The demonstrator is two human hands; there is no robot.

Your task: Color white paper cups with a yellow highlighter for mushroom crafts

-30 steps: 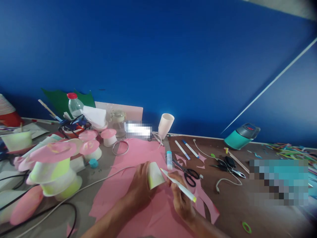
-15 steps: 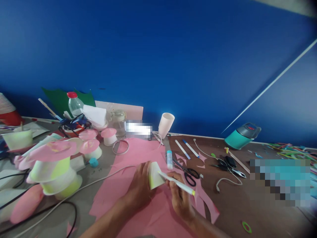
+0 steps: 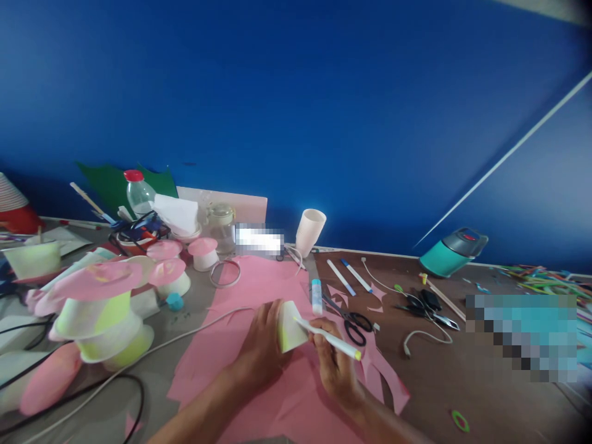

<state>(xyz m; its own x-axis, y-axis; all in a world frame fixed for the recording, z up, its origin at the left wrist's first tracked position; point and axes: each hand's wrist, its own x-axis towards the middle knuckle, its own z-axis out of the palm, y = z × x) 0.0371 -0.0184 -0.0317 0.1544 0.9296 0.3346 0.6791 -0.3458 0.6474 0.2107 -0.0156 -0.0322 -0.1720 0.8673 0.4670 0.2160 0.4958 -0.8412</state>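
A small white paper cup [image 3: 292,327], partly coloured yellow, lies on its side in my left hand [image 3: 261,345], whose fingers wrap round it. Between the fingers of my right hand [image 3: 335,364] is a white marker with a yellow end [image 3: 335,342]; its tip meets the cup's side. Both hands are over pink paper [image 3: 259,283] spread on the table. Just beyond the right hand are a glue stick [image 3: 317,297] and black-handled scissors [image 3: 355,325].
Pink-topped paper cups [image 3: 99,308] stand at the left beside a white cable [image 3: 185,336]. A stack of white cups [image 3: 311,231] is by the blue wall. Markers [image 3: 341,277], pink scraps [image 3: 377,297] and a teal flask [image 3: 451,253] lie on the right.
The marker's back end has shifted slightly left and up, with its tip still at the cup. My left hand and the cup are almost unmoved.
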